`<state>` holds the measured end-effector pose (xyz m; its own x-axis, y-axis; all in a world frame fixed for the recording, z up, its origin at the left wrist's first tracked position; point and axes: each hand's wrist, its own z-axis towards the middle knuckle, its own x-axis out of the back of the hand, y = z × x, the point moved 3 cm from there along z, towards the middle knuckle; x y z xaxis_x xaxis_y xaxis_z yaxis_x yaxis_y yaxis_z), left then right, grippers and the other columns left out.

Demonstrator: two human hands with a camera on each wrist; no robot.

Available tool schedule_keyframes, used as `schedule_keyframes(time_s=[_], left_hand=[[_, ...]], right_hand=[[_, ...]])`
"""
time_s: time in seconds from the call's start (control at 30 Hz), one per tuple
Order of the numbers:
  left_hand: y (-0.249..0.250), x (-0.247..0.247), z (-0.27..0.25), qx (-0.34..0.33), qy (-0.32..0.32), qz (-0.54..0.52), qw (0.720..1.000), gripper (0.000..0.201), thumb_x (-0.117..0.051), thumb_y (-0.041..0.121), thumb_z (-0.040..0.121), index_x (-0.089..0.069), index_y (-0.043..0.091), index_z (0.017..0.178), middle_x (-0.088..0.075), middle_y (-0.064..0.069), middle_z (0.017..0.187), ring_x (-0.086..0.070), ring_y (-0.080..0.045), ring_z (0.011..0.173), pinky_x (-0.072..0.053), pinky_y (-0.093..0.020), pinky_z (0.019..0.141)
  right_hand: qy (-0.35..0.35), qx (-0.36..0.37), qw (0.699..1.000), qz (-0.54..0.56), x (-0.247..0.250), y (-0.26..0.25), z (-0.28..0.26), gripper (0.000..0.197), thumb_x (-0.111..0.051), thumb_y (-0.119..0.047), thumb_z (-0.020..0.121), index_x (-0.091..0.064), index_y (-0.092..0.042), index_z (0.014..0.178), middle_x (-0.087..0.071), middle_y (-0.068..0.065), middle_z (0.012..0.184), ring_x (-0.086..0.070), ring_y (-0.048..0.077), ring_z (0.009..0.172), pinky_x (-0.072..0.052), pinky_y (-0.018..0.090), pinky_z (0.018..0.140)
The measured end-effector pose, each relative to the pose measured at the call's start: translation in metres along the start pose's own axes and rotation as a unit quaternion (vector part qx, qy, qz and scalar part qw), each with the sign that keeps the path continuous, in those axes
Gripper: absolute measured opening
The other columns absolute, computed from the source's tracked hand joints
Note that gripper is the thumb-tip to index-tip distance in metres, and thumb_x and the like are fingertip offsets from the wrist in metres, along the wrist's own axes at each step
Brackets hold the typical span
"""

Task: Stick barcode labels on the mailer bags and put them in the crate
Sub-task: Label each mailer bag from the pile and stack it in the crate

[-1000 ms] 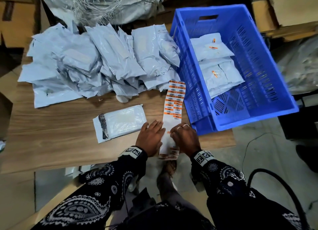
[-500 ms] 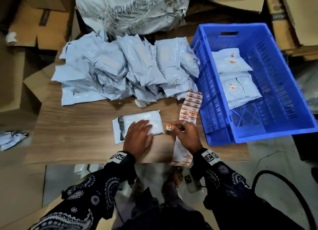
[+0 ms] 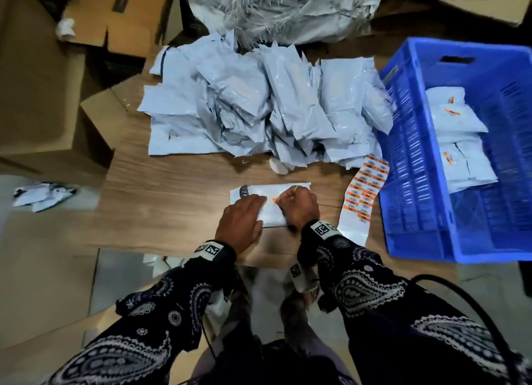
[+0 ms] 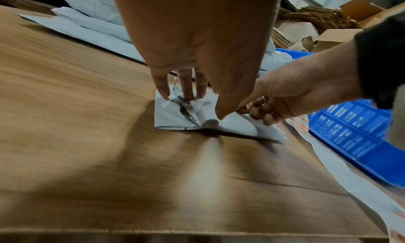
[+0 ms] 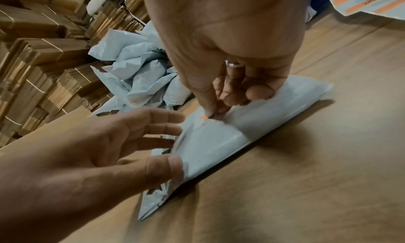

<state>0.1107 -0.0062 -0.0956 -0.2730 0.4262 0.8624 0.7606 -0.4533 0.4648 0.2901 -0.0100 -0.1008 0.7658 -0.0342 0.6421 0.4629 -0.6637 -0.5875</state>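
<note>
Both hands have shifted off the label sheet onto the single mailer bag [image 3: 270, 204] at the near desk [image 3: 172, 212] edge since a second ago; right hand [image 3: 299, 209] carried a peeled barcode label [image 3: 275, 199] over and now sets it down on the bag top.

Left hand [image 3: 241, 223]: grip wide, fingers straight and spread, flat on the bag's left end, pinning it. Left wrist view shows fingertips [image 4: 163, 93] pressing by the dark sealed flap, film wrinkling under them.

Right hand: grip narrow, thumb and forefinger pinching the orange-edged label [image 5: 203, 118], other fingers curled, knuckles resting on the bag.

Bag handling, my read: light, soft, slick poly film with something flat inside; slides easily on the wood, so needs that flat-palm hold while the label is rubbed down. To lift, pinch a short edge or slip fingers under the long side; avoid dragging across the fresh label.

Just right: label sheet [image 3: 364, 194], orange-striped, hanging over the desk's near edge, touching the crate wall.

Further back: heap of unlabelled mailer bags [image 3: 259, 111] across the desk's far half.

Far right: blue crate [image 3: 417, 183], a few labelled bags [image 3: 457, 143] inside.

Beyond: cardboard boxes [image 3: 43, 82], grey plastic sack [image 3: 288, 7].
</note>
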Motion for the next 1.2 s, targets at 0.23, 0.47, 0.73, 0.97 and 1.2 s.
schedule_keyframes(time_s=[0.23,0.47,0.73,0.97,1.2], left_hand=[[0.006,0.002,0.004,-0.027,-0.024,0.098,0.995,0.068,-0.073,0.029,0.077,-0.054,0.024,0.143,-0.054,-0.015,0.137,-0.059,-0.037,0.114,-0.050,-0.045,0.087],[0.010,0.005,0.010,-0.028,-0.050,0.159,0.986,0.062,-0.065,0.035,0.087,-0.048,0.027,0.147,-0.046,-0.011,0.145,-0.048,-0.036,0.131,-0.042,-0.047,0.102],[0.008,-0.007,0.008,-0.031,-0.048,0.168,0.984,0.075,-0.080,0.024,0.069,-0.056,0.033,0.139,-0.054,-0.016,0.135,-0.060,-0.037,0.110,-0.051,-0.043,0.086],[0.008,0.007,0.001,-0.026,0.015,0.072,0.997,0.046,-0.075,0.023,0.077,-0.059,0.015,0.120,-0.054,-0.013,0.135,-0.059,-0.036,0.115,-0.051,-0.045,0.090],[-0.015,0.015,-0.006,0.166,0.061,-0.127,0.976,0.078,-0.062,0.040,0.075,-0.040,0.021,0.147,-0.049,-0.013,0.135,-0.046,-0.037,0.123,-0.039,-0.045,0.102]], right_hand=[[0.032,-0.018,0.999,-0.020,-0.003,-0.003,-0.002,0.016,-0.063,-0.035,0.079,-0.071,-0.022,0.085,-0.074,0.003,0.095,-0.067,0.031,0.096,-0.054,0.032,0.082],[0.053,0.011,0.998,-0.042,0.007,0.006,-0.001,0.021,-0.075,-0.042,0.082,-0.062,-0.026,0.090,-0.068,0.001,0.095,-0.060,0.021,0.090,-0.048,0.035,0.084],[0.049,0.042,0.997,-0.029,0.011,0.009,0.003,0.017,-0.073,-0.035,0.087,-0.059,-0.025,0.085,-0.070,0.008,0.095,-0.063,0.025,0.095,-0.046,0.033,0.081],[0.109,0.022,0.993,0.046,0.027,0.015,0.006,0.014,-0.053,-0.010,0.095,-0.066,-0.007,0.099,-0.070,0.016,0.105,-0.062,0.037,0.106,-0.042,0.032,0.084],[0.047,-0.070,0.996,0.034,0.036,0.045,0.003,0.049,-0.072,-0.039,0.085,-0.059,-0.012,0.124,-0.066,0.008,0.117,-0.064,0.028,0.108,-0.051,0.039,0.098]])
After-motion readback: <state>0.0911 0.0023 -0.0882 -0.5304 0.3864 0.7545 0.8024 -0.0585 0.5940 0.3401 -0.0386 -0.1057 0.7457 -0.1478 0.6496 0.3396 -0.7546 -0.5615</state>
